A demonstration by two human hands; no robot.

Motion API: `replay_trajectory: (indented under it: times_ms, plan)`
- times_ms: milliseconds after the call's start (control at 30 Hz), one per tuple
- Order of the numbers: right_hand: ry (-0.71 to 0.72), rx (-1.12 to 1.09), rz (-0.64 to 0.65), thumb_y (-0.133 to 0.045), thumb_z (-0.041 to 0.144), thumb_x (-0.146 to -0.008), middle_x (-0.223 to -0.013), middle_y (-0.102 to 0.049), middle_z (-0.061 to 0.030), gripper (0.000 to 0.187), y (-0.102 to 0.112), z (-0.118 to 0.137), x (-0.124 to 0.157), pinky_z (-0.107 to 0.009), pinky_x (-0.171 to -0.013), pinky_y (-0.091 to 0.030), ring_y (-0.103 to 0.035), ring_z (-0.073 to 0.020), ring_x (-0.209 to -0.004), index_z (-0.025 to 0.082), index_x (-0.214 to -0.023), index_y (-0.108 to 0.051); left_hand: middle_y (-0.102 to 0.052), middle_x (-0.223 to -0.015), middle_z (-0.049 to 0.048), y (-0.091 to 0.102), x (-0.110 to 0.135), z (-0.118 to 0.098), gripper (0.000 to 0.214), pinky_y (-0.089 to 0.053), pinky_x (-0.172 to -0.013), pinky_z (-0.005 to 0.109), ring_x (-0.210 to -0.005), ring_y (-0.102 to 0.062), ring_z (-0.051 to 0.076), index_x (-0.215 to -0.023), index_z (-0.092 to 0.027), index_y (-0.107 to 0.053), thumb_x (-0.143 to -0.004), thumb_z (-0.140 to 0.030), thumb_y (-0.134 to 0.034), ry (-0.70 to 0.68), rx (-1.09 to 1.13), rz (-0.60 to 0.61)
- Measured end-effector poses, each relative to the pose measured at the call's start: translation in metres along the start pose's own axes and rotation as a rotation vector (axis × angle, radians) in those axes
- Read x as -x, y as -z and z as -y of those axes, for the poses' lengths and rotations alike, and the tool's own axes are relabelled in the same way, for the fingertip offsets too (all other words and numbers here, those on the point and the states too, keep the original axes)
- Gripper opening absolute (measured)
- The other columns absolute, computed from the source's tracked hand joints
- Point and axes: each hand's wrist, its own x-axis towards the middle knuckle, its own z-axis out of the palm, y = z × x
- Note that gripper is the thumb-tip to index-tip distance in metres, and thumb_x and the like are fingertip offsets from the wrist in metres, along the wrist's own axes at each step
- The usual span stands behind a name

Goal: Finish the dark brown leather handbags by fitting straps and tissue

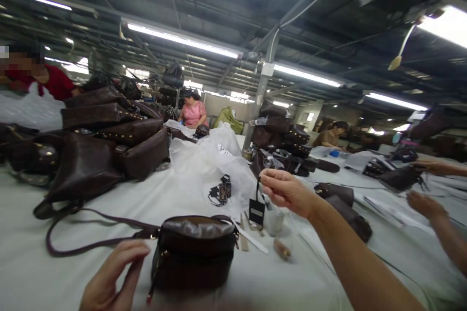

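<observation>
My right hand (pixel 286 189) pinches the cord of a black hang tag (pixel 256 211), which dangles above the table to the right of the bag. A dark brown handbag (pixel 193 260) stands upright in front of me, its top open and clear plastic stuffing visible inside. Its shoulder strap (pixel 105 216) loops out to the left across the cloth. Just left of the bag is my left hand (pixel 115 277), fingers curved, thumb tip near the fingers, with nothing visible in it. More black tags (pixel 222 192) lie in a small heap behind the bag.
Brown bags (pixel 87 155) are piled at the left, with another stack (pixel 273 131) behind right. Crumpled white plastic (pixel 207 155) fills the middle. A white strip (pixel 251 238) and small cup (pixel 274 221) lie near the tag. A co-worker's hands (pixel 428 204) reach in at right; other people sit farther back.
</observation>
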Motion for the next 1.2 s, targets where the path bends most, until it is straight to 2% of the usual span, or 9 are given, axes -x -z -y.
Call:
replay_trajectory:
  times_ms: [100, 167, 233, 367, 500, 767, 900, 1033, 1200]
  plan:
    - [-0.083, 0.106, 0.160, -0.077, 0.050, -0.073, -0.053, -0.055, 0.0055, 0.041, -0.024, 0.003, 0.038, -0.014, -0.033, -0.014, -0.032, -0.0011, -0.034, 0.017, -0.076, -0.052, -0.066, -0.112, 0.0061, -0.019, -0.041, -0.085, 0.022, -0.050, -0.095, 0.033, -0.106, -0.062, 0.022, -0.108, -0.024, -0.065, -0.088, -0.023, -0.054, 0.037, 0.288, 0.176]
    - [-0.116, 0.164, 0.262, -0.074, 0.049, -0.077, -0.054, -0.057, 0.0049, 0.039, -0.037, 0.002, 0.055, -0.013, -0.034, -0.019, -0.037, -0.0022, -0.036, 0.017, -0.078, -0.052, -0.060, -0.128, 0.0093, -0.043, -0.055, -0.125, 0.043, -0.041, -0.107, 0.039, -0.119, -0.055, 0.025, -0.129, -0.023, -0.056, -0.086, -0.025, -0.059, 0.148, 0.459, 0.432]
    - [-0.123, 0.210, 0.316, -0.071, 0.047, -0.080, -0.056, -0.058, 0.0045, 0.036, -0.045, 0.001, 0.069, -0.013, -0.036, -0.025, -0.041, -0.0032, -0.039, 0.017, -0.080, -0.051, -0.063, -0.123, 0.0087, -0.066, -0.056, -0.146, 0.047, -0.040, -0.105, 0.037, -0.115, -0.055, 0.024, -0.126, -0.021, -0.059, -0.080, -0.025, -0.066, 0.219, 0.684, 0.655]
    - [-0.127, 0.211, 0.274, -0.073, 0.042, -0.080, -0.057, -0.059, 0.0047, 0.032, -0.040, -0.008, 0.090, -0.014, -0.037, -0.024, -0.039, -0.0028, -0.040, 0.017, -0.084, -0.053, -0.062, -0.066, 0.0018, -0.090, -0.030, -0.143, 0.015, -0.046, -0.069, 0.026, -0.062, -0.056, 0.013, -0.082, -0.013, -0.068, -0.079, -0.026, -0.063, 0.539, 1.023, 0.976]
    - [-0.126, -0.004, 0.214, -0.078, 0.040, -0.076, -0.060, -0.061, 0.0022, 0.034, -0.034, -0.033, 0.103, -0.015, -0.037, -0.013, -0.029, -0.0005, -0.039, 0.015, -0.084, -0.057, -0.052, -0.052, -0.0024, -0.087, -0.008, -0.125, 0.024, -0.036, -0.054, 0.022, -0.048, -0.045, 0.009, -0.076, -0.012, -0.064, -0.080, -0.036, -0.065, 0.754, 1.081, 0.894]
    - [-0.109, -0.513, 0.037, -0.089, 0.036, -0.062, -0.068, -0.066, -0.0019, 0.034, -0.071, -0.066, 0.108, -0.013, -0.041, -0.024, -0.041, -0.0014, -0.045, 0.016, -0.081, -0.070, -0.045, -0.050, -0.0045, -0.073, 0.002, -0.127, 0.035, -0.031, -0.051, 0.022, -0.047, -0.037, 0.007, -0.074, -0.012, -0.061, -0.075, -0.045, -0.072, 0.882, 1.172, 0.875]
    - [-0.111, -0.399, -0.066, -0.094, 0.025, -0.048, -0.079, -0.073, -0.0072, 0.041, -0.082, -0.069, 0.105, -0.014, -0.040, -0.028, -0.059, -0.0104, -0.056, 0.019, -0.083, -0.073, -0.044, -0.048, -0.0049, -0.073, 0.009, -0.122, 0.038, -0.032, -0.051, 0.023, -0.046, -0.037, 0.008, -0.073, -0.013, -0.060, -0.072, -0.049, -0.072, 0.901, 1.158, 0.840]
    - [-0.048, -0.190, -0.158, -0.090, 0.036, -0.056, -0.075, -0.072, -0.0102, 0.034, -0.089, -0.083, 0.103, -0.016, -0.038, -0.032, -0.067, -0.0209, -0.068, 0.018, -0.079, -0.073, -0.049, -0.049, -0.0031, -0.070, 0.021, -0.117, 0.034, -0.032, -0.051, 0.023, -0.045, -0.041, 0.009, -0.072, -0.013, -0.060, -0.072, -0.046, -0.070, 0.910, 1.132, 0.840]
    - [0.072, 0.063, -0.085, -0.082, 0.044, -0.070, -0.073, -0.068, -0.0065, 0.027, -0.086, -0.096, 0.095, -0.020, -0.042, -0.041, -0.058, -0.0134, -0.054, 0.019, -0.078, -0.073, -0.057, -0.061, -0.0001, -0.057, 0.028, -0.105, 0.030, -0.039, -0.061, 0.024, -0.056, -0.051, 0.011, -0.078, -0.012, -0.064, -0.071, -0.041, -0.071, 0.932, 1.156, 0.786]
